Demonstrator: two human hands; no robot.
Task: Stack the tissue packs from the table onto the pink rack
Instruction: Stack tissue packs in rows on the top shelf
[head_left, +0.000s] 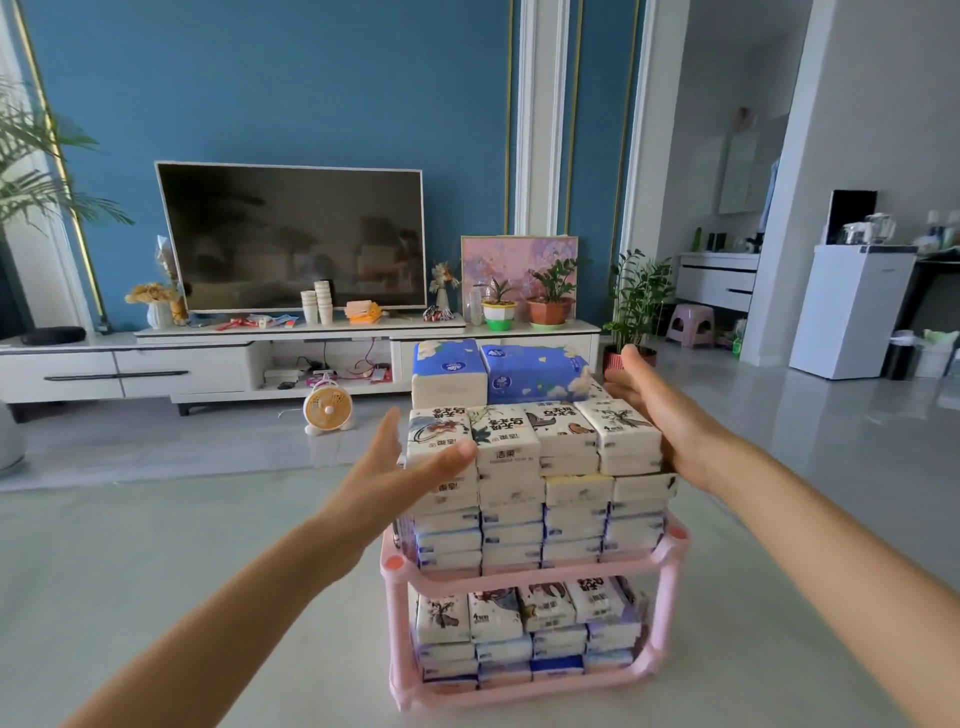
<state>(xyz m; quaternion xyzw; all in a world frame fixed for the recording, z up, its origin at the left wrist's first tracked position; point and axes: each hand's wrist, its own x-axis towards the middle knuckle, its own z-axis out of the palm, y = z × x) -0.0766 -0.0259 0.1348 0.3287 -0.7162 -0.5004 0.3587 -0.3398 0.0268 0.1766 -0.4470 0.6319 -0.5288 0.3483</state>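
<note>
At the sides of the heap, flanking with left hand (400, 473) and right hand (665, 415), both spread flat and gripping nothing, tissue packs (540, 499) piled high on pink rack (670, 553); could topple the loose blue packs (530, 371) on top through uneven squeezing.

Left hand (388, 480), right hand (662, 415) beside packs (535, 457)

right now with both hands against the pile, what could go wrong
1. The stack of tissue packs rises well above the top rim of the pink rack, so it may topple if the left hand or right hand releases unevenly.
2. The two blue packs lie loose on top, the right one seemingly askew, and could slide off.
</note>
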